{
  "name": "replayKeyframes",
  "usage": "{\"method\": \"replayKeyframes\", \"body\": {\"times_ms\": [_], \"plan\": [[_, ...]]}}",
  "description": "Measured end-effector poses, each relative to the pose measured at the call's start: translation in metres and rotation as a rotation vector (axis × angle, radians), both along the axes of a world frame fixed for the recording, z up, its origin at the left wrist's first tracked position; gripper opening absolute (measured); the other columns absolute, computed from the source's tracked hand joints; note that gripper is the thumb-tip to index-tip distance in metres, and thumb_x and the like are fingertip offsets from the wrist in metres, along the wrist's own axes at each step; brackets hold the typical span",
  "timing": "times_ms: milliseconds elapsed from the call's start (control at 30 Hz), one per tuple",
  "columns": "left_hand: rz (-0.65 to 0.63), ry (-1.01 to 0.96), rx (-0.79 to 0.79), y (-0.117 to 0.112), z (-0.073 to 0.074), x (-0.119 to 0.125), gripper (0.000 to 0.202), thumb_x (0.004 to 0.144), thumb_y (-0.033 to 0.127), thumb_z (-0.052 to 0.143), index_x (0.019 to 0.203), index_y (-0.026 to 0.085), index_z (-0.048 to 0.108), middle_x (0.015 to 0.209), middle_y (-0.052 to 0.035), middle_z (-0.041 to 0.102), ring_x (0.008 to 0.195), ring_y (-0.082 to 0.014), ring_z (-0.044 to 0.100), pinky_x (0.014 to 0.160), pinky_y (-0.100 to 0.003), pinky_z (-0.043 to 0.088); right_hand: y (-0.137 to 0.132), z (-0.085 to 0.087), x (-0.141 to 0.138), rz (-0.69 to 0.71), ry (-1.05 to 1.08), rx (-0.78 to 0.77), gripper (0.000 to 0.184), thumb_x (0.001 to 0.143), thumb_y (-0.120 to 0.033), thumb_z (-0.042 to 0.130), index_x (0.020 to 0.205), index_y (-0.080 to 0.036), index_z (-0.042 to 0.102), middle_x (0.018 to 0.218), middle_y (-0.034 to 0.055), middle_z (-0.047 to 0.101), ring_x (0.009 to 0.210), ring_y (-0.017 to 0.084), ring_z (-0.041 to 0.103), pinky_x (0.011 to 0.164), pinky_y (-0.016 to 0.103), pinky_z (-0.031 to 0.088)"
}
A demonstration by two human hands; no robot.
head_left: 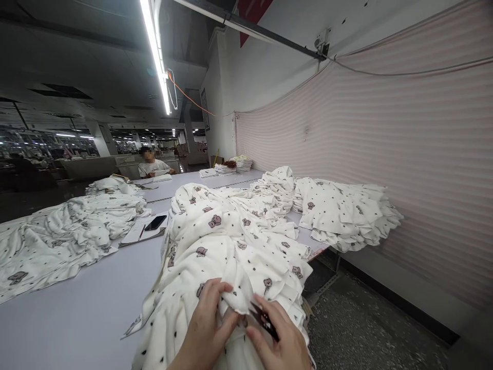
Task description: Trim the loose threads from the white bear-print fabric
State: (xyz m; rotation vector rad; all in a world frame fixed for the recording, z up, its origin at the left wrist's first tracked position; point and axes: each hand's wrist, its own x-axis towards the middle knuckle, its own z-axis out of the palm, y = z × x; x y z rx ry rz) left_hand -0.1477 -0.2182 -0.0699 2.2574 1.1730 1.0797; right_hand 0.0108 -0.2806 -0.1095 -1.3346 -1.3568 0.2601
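Note:
A large heap of white fabric [231,236] printed with brown bears and dark dots lies in front of me, hanging over the table's near edge. My left hand [211,324] pinches a fold of it between thumb and fingers. Close by on the right, my right hand [279,334] grips small dark thread snips [264,321]. Their blades point up and left at the edge of the pinched fold; whether they touch it I cannot tell.
More printed fabric lies on the table at left [73,231] and right [342,210]. A phone [156,222] and red pen rest on papers [133,231]. A person [152,164] is across the table. Folded stacks [242,163] stand at the back near the striped curtain [365,128].

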Motion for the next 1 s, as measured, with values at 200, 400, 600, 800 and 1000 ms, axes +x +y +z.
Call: {"method": "replayKeyframes", "body": {"times_ms": [200,400,600,800,1000], "plan": [[-0.076,0.114,0.212,0.006,0.009,-0.001,0.006,0.081,0.017,0.055,0.081,0.021,0.06,0.108,-0.0099,0.062,0.098,-0.0269,0.058,0.084,-0.04,0.047,0.013,0.014,0.001,-0.009,-0.02,-0.075,0.014,0.086,-0.022,0.047,0.083,-0.023,0.061,0.075,0.0011,0.064,0.068,0.017,0.062,0.059,0.022,0.047],[-0.156,0.078,-0.047,0.007,0.017,0.004,0.009,0.085,0.02,0.053,0.081,0.021,0.061,0.081,-0.0033,0.066,0.078,-0.0204,0.062,0.072,-0.031,0.048,0.008,0.02,0.007,-0.02,-0.069,-0.035,0.021,0.084,-0.035,0.054,0.1,-0.027,0.065,0.085,0.0024,0.066,0.068,0.017,0.065,0.05,0.021,0.047],[-0.148,0.077,0.143,0.007,0.006,0.006,0.011,0.084,0.014,0.051,0.084,0.022,0.06,0.081,-0.0039,0.065,0.079,-0.0203,0.061,0.072,-0.032,0.048,0.002,0.012,0.005,-0.037,-0.216,-0.066,0.025,0.089,-0.038,0.048,0.103,-0.031,0.068,0.088,0.0028,0.07,0.074,0.02,0.069,0.049,0.022,0.048],[-0.171,0.057,0.093,0.005,0.012,0.005,0.014,0.084,0.016,0.051,0.084,0.021,0.064,0.081,-0.0046,0.065,0.08,-0.0213,0.06,0.074,-0.033,0.046,0.003,0.014,0.008,-0.04,-0.137,-0.051,0.024,0.089,-0.039,0.049,0.098,-0.031,0.07,0.086,0.0018,0.071,0.076,0.019,0.069,0.054,0.021,0.049],[-0.272,-0.257,-0.649,0.011,0.027,0.006,0.021,0.083,0.038,0.058,0.08,0.019,0.067,0.076,-0.0002,0.065,0.077,-0.0177,0.059,0.072,-0.026,0.045,0.015,0.017,0.001,-0.052,0.083,-0.03,0.017,0.084,-0.038,0.058,0.091,-0.024,0.064,0.082,0.001,0.067,0.07,0.017,0.065,0.062,0.022,0.049]]}}
